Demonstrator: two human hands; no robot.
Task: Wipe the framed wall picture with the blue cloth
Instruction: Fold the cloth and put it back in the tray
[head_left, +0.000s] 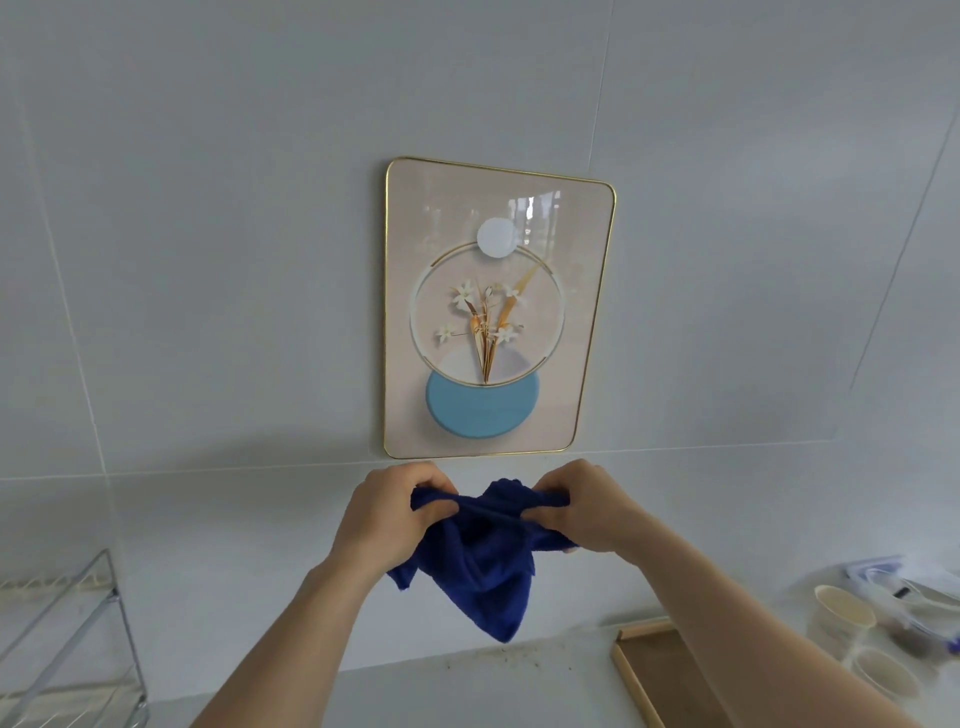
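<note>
**Below the frame, cloth gripped in both hands**

On the wall at twelve o'clock I see the framed picture (498, 306), gold-edged and untouched. Just beneath it, the blue cloth (480, 566) hangs bunched between my left hand (387, 512) and right hand (584, 506), fingers clamped on its top edge. At four o'clock, a wooden tray (660, 675) and paper cups (844, 618) sit on the bench (467, 696); a wire rack (67, 644) stands at eight.

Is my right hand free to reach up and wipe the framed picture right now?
Probably yes. The right hand grips the blue cloth just below the framed picture, with nothing between them, though the left hand also holds the cloth.
</note>
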